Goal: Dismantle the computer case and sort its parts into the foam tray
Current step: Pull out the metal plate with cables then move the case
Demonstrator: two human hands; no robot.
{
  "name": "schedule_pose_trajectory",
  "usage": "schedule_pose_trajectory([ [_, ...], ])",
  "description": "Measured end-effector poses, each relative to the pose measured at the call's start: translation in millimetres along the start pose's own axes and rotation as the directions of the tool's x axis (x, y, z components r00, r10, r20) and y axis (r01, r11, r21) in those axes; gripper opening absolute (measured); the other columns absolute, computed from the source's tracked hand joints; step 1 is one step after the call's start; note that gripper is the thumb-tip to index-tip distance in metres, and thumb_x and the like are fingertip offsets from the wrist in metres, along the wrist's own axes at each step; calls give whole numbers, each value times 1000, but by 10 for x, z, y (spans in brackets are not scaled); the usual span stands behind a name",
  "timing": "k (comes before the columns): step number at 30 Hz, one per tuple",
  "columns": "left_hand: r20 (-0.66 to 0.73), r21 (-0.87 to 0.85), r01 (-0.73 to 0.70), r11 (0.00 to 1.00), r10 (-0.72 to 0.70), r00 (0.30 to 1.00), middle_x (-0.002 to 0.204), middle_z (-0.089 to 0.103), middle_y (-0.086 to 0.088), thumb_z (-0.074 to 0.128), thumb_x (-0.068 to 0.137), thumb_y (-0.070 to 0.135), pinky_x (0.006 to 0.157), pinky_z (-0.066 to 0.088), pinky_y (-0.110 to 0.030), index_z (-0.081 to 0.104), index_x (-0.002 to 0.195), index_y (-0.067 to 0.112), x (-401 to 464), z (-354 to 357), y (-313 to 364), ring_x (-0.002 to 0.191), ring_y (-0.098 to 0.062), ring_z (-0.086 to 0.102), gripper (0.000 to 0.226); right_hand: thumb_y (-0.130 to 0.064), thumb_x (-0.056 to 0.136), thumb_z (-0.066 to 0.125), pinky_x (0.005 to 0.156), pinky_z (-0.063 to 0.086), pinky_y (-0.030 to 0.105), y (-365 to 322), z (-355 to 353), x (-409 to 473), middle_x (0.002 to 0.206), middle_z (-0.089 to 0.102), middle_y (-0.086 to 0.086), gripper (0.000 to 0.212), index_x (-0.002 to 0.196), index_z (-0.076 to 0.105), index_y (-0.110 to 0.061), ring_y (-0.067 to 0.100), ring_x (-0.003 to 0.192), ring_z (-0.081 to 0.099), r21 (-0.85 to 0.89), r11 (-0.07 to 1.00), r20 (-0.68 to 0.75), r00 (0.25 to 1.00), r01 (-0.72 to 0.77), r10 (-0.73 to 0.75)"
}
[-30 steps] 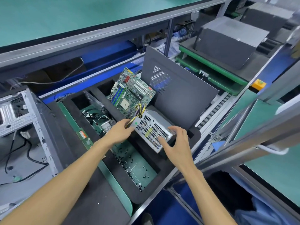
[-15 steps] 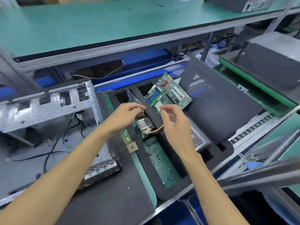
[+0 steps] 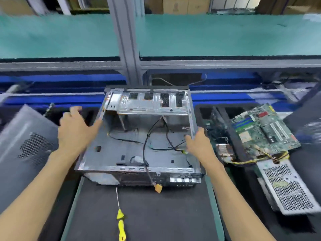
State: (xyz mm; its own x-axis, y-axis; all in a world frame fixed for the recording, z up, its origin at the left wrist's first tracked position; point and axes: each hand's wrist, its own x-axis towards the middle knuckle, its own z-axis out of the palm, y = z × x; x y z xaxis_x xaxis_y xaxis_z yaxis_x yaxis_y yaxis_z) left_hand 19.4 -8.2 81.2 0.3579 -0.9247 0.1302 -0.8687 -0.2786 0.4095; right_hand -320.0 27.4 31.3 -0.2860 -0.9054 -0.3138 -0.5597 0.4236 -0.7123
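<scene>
The bare metal computer case point(image 3: 135, 150) lies open-side up on a black mat in the centre, with loose black cables inside. My right hand point(image 3: 199, 145) grips the case's right wall, fingers inside and thumb outside. My left hand point(image 3: 76, 131) is spread at the case's left wall, its thumb at the edge; motion blur hides whether it touches. To the right, the black foam tray point(image 3: 233, 136) holds the green motherboard point(image 3: 264, 129), a heat sink point(image 3: 224, 150) and the perforated silver power supply point(image 3: 286, 186) with its yellow wires.
A yellow-handled screwdriver point(image 3: 120, 221) lies on the black mat point(image 3: 165, 214) in front of the case. A grey perforated side panel point(image 3: 26, 145) leans at the left, another dark panel point(image 3: 311, 122) at the far right. A grey post point(image 3: 126, 49) stands behind the case.
Both hands left the power supply and its wires in the foam tray and moved left to the case. My view swung left, bringing the case to the centre.
</scene>
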Motion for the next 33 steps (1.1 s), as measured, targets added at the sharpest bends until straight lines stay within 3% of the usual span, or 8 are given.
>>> schedule_pose_trajectory([
  [2,300,-39,236,971,-214,930,124,57,-27,75,85,45,87,47,-47,36,144,1,-24,138,-264,110,-43,57,83,-21,106,47,48,38,29,19,29,46,86,55,4,46,146,29,-7,18,65,55,-51,999,-41,999,-3,1],
  [5,491,-208,399,893,-257,832,73,55,-10,68,92,27,57,34,-34,59,103,4,-65,365,-427,62,-24,50,27,-15,106,43,47,38,29,9,40,54,83,56,5,47,150,27,-8,18,62,54,-101,995,-54,999,-15,9],
  [11,307,-188,104,977,-42,951,55,44,-6,61,83,6,52,30,-31,41,60,11,-17,331,-469,54,-26,39,30,-8,104,43,51,41,31,0,1,-96,103,63,13,42,145,37,-8,21,71,59,-37,999,-67,998,6,-9],
  [20,86,-6,-338,941,337,937,55,53,-8,62,80,11,50,36,-32,52,64,10,146,-660,19,55,-26,50,18,-9,95,48,54,41,21,204,293,-758,93,67,-5,30,119,55,-25,2,65,57,354,930,-315,949,100,18],
  [23,31,64,-442,895,441,897,56,52,-9,57,80,11,49,33,-32,47,62,16,197,-1035,356,53,-28,48,21,-8,98,49,61,43,17,184,484,-835,109,67,5,31,127,53,-17,6,79,58,510,852,-348,935,123,74],
  [27,9,211,-612,762,625,781,54,45,-8,57,76,8,51,31,-34,45,64,14,226,-1310,788,51,-30,43,18,-10,104,48,88,52,32,138,745,-868,119,62,-14,44,142,39,-29,6,103,62,689,721,-238,962,72,131],
  [29,16,296,-658,692,686,728,61,51,-12,58,77,12,56,37,-36,55,78,8,262,-1361,935,57,-32,44,5,-14,105,48,93,48,35,131,879,-849,128,58,-9,41,140,33,-31,12,111,60,715,699,-133,979,-15,157],
  [33,28,447,-726,524,802,596,81,66,-27,60,77,16,66,48,-42,64,111,4,327,-1394,1121,72,-44,62,36,-18,104,49,88,44,30,110,1154,-705,133,53,-1,32,133,35,-16,11,108,55,722,660,97,975,-207,199],
])
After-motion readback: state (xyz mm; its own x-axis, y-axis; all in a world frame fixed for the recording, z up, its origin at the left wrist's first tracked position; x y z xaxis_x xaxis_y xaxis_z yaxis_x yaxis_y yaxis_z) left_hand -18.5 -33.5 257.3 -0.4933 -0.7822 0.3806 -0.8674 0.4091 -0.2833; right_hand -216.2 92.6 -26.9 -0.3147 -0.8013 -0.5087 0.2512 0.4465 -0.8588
